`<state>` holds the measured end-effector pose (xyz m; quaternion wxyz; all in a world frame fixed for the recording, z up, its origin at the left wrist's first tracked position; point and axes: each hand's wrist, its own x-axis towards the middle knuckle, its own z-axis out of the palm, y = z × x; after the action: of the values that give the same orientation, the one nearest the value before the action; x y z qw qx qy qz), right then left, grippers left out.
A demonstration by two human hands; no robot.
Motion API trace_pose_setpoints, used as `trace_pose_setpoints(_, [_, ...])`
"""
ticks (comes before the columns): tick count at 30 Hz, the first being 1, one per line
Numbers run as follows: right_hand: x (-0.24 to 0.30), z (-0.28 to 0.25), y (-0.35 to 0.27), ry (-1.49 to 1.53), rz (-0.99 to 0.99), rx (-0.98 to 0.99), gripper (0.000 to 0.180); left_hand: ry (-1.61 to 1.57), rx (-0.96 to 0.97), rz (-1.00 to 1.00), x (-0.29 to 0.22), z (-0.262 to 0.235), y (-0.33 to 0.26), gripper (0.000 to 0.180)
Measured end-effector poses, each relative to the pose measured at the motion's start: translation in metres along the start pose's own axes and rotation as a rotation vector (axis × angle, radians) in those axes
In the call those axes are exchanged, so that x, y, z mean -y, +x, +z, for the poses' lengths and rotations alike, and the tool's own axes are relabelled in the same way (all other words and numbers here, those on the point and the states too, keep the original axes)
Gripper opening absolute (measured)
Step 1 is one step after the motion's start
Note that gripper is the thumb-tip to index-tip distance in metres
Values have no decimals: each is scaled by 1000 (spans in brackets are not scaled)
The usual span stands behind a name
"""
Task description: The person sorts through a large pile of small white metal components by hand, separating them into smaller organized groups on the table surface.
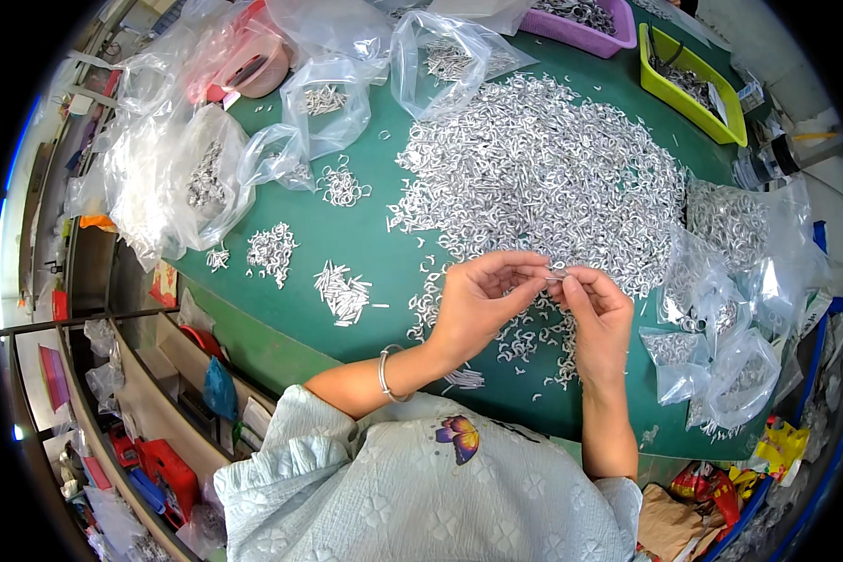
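My left hand (485, 298) and my right hand (594, 314) meet over the near edge of a large heap of small silver metal pieces (553, 169), many of them hook-shaped. Thumb and fingers of each hand are pinched around a tiny silver metal piece (554, 277) between them; its exact shape is too small to make out. Loose hook-shaped pieces (517, 345) lie on the green table (347, 234) beneath my hands. A few thin metal pins (465, 378) sit by my left wrist. Left of the heap are small piles of short rods (341, 293), hooks (272, 253) and rings (343, 185).
Clear plastic bags (326, 103) of metal parts line the back left, and more bags (721, 309) crowd the right edge. A purple basket (618, 33) and a yellow-green basket (688, 89) stand at the back right. Shelves (173, 356) with odds and ends are lower left.
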<state>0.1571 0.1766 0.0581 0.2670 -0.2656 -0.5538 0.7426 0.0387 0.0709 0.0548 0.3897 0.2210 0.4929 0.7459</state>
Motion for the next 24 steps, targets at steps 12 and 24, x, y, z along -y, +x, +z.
trace_pose_setpoints(12, [-4,-8,-5,237,107,51,14,-16,37,-87,-5,0,-3,20])
trace_pose_setpoints(24, [-12,-30,-11,19,90,-117,17,-259,3,-304,13,9,86,19])
